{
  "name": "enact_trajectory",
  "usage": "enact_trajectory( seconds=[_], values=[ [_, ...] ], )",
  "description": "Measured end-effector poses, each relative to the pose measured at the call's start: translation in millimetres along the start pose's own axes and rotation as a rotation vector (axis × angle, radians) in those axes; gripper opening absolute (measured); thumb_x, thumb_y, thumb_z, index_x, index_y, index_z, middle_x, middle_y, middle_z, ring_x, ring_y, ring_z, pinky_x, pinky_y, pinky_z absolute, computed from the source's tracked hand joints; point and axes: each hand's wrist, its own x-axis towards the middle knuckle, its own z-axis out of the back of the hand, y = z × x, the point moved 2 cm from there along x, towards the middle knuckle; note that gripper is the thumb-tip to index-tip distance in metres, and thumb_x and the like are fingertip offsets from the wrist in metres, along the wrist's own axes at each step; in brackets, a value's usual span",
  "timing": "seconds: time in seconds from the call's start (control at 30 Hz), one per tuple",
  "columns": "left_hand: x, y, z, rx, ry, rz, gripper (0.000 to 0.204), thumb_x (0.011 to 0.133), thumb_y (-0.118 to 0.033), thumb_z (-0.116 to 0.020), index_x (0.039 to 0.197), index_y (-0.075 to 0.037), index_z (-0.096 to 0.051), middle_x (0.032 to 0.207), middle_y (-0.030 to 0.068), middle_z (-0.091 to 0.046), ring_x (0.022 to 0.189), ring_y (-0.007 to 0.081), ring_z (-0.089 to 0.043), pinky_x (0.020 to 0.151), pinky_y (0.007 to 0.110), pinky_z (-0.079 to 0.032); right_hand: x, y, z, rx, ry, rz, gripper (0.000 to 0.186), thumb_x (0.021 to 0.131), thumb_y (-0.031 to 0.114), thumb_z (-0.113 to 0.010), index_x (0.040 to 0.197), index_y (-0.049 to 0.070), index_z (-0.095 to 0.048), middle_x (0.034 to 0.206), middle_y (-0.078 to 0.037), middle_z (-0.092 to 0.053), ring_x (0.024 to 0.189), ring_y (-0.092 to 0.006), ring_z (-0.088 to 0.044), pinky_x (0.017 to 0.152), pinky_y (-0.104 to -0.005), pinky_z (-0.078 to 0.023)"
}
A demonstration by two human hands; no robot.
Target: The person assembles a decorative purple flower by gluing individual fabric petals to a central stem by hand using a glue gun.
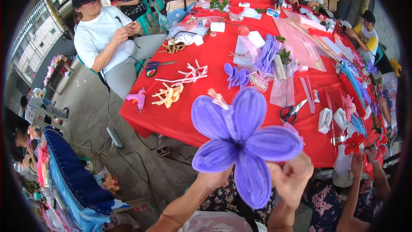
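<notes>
A large purple pipe-cleaner flower [253, 107] fills the middle of the view, its several looped petals spread toward me. Pale pink and white strands [218, 99] stick out between its upper petals. Behind the lower left petal is my left hand [213, 178], closed at the flower's back, with its fingertips hidden. My right hand [294, 178] is closed behind the right-hand petals, fingers curled and thumb against the flower; the exact grip point is covered. Beyond the flower, smaller purple pipe-cleaner loops [237, 76] and a purple pipe-cleaner bundle [267, 53] lie on the table.
The red-covered table [206, 116] holds scissors [292, 111], a pink glue gun [137, 99], peach pipe cleaners [169, 96] and pink strips [189, 75]. People sit around it; a co-worker's hands [358, 163] hold a red flower [354, 143] at right. Cords [141, 163] cross the floor.
</notes>
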Motion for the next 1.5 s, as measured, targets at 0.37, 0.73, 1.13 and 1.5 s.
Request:
enact_trajectory(
  seconds=[0.37, 0.73, 1.13, 1.5],
  values=[
    [-1, 13, -5, 0.001, 0.218, 0.077, 0.019, 0.076, 0.003, -0.058, 0.095, 0.003, -0.057, 0.081, 0.0022, -0.058, 0.067, 0.0053, -0.052, 0.062, 0.020, -0.046, 10, -29, -2, 0.740, 0.071, -0.050, 0.031, 0.067, 0.006, -0.069, 0.094, -0.006, -0.059, 0.101, -0.016, -0.055, 0.097, -0.0220, -0.051, 0.085, -0.0328, -0.038],
    [8, 26, 7, -0.243, 0.510, -0.084, 0.027, 0.078, 0.001, -0.059, 0.104, 0.003, -0.055, 0.093, 0.0070, -0.059, 0.079, 0.0087, -0.056, 0.072, 0.023, -0.046, 45, 19, 36, 0.141, 0.023, 0.276, 0.078, 0.085, 0.058, -0.012, 0.077, 0.002, -0.067, 0.118, -0.020, -0.043, 0.114, -0.0312, -0.035, 0.096, -0.0444, -0.022],
    [6, -14, -19, -0.347, 0.452, -0.236, 0.034, 0.076, 0.000, -0.062, 0.108, 0.003, -0.053, 0.105, 0.0106, -0.057, 0.096, 0.0145, -0.054, 0.086, 0.027, -0.041, 52, 35, 29, -0.274, 0.269, 0.262, 0.084, 0.084, 0.058, -0.001, 0.072, 0.009, -0.068, 0.117, -0.021, -0.046, 0.116, -0.0357, -0.034, 0.098, -0.0478, -0.020],
    [13, 10, -3, -0.352, 0.460, 0.117, 0.030, 0.073, 0.001, -0.062, 0.102, 0.004, -0.055, 0.092, 0.0049, -0.059, 0.078, 0.0073, -0.055, 0.072, 0.022, -0.046, 44, 22, 38, 0.267, 0.155, 0.203, 0.060, 0.085, 0.051, -0.029, 0.087, 0.002, -0.064, 0.116, -0.021, -0.046, 0.109, -0.0332, -0.042, 0.092, -0.0456, -0.030]
  ],
)
